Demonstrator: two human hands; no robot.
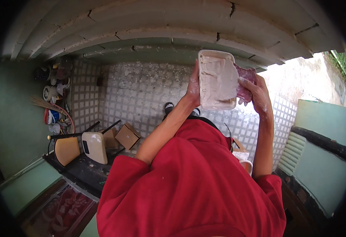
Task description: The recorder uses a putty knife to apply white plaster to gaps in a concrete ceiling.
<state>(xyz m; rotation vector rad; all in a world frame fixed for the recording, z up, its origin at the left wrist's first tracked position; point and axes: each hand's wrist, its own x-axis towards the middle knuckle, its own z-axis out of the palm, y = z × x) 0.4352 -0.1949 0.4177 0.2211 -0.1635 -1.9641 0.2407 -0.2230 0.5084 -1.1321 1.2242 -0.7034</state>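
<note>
Out in front of me my left hand (pixel 194 87) is closed on the left side of a shallow white tray (pixel 215 107). Pale, creamy paste (pixel 216 79) covers the tray's inside, smoothed in broad strokes. A flat maroon piece (pixel 245 94), its exact kind unclear, is gripped in my right hand (pixel 260 94) at the tray's right edge. Its left edge meets the paste. White smears mark the fingers of my right hand.
A tan chair (pixel 67 151) and a cream chair (pixel 95 147) stand at lower left beside a cardboard box (pixel 128 136). Buckets (pixel 49 93) and a broom (pixel 42 102) line the left wall. Splatters cover the tiled floor (pixel 141 85). Pale beams (pixel 157 37) run across the top.
</note>
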